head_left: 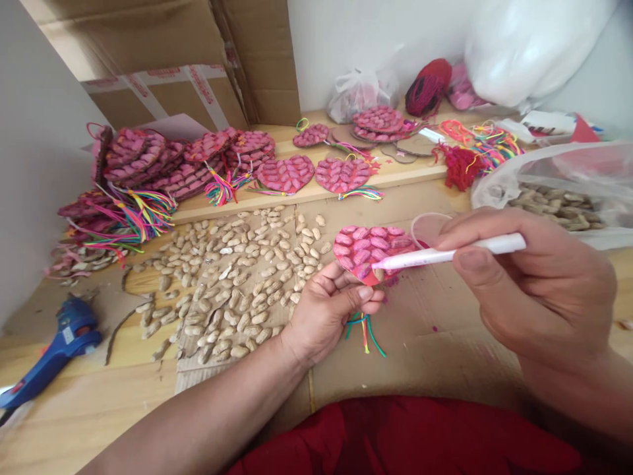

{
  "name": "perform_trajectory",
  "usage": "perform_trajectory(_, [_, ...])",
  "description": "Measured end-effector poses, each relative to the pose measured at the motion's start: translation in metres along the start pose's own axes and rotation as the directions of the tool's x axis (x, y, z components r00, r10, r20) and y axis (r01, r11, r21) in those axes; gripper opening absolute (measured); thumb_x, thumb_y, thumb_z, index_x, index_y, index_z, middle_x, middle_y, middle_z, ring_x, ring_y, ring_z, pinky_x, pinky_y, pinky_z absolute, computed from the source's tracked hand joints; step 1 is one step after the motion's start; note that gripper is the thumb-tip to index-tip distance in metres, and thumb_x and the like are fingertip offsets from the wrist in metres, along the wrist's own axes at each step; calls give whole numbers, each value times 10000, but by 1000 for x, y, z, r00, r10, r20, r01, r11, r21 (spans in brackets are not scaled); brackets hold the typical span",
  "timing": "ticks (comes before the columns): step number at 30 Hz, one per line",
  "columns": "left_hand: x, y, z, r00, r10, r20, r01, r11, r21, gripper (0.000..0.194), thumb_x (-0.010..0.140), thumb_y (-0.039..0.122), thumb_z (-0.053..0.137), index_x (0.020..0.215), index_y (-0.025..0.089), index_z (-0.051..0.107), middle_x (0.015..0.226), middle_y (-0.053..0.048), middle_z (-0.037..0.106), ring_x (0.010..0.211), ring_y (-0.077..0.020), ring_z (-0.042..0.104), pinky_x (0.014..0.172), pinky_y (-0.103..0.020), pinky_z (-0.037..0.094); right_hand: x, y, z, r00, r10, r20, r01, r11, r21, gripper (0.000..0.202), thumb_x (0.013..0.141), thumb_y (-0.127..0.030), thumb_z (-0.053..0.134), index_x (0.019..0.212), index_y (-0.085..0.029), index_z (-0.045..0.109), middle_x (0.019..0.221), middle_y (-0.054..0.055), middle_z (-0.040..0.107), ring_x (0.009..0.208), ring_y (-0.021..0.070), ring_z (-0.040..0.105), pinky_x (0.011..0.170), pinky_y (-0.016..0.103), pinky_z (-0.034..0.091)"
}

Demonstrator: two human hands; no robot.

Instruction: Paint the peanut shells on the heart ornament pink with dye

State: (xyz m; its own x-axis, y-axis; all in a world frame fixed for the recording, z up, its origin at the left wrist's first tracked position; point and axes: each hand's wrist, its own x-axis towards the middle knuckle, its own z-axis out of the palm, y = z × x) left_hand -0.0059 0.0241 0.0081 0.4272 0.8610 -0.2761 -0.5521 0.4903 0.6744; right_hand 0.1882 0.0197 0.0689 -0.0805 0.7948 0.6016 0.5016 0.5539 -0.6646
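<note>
A red heart-shaped piece (pixel 362 249) covered with pink peanut shells is held at its lower left edge by my left hand (pixel 329 307), thumb in front. Green and yellow strings (pixel 366 333) hang below it. Between the thumb and fingers of my right hand (pixel 529 284) is a white marker (pixel 445 255). Its pink tip touches the shells near the heart's bottom point, beside one shell (pixel 378 274) that is still brown. A clear round rim (pixel 429 227) shows behind the marker, partly hidden by my right hand.
Loose peanuts (pixel 257 290) cover the cardboard at the left centre. A blue glue gun (pixel 64 343) lies at the far left. Finished pink hearts (pixel 285 174) and stacked ones (pixel 148 155) line the back. An open plastic bag of peanuts (pixel 558 204) stands at the right.
</note>
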Motion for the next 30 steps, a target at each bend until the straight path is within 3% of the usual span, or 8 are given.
perform_trajectory(5, [0,0,0,1000,-6,-9,6,1000,-8,253,764,32,731,978,159,679,861,-3,710,740,-96,708,660,-161,586,1,-1,1,994,-56,90,52,998,42,115,874,-172,605,953,-229,664,880,8,675,845,164,645,778,341,518])
perform_trajectory(14, [-1,0,0,1000,-4,5,4,1000,-4,259,764,37,735,981,171,692,922,2,725,744,-92,713,652,-153,584,1,0,0,1000,-24,16,25,999,-44,124,875,-182,610,964,-244,670,926,-6,698,867,147,662,718,294,495])
perform_trajectory(30, [0,-5,0,998,47,-33,-45,996,75,288,733,105,783,985,196,679,875,3,720,759,-109,704,670,-178,571,1,0,1,999,-30,18,28,998,62,131,851,-142,616,951,-199,678,902,27,692,855,174,654,749,330,511])
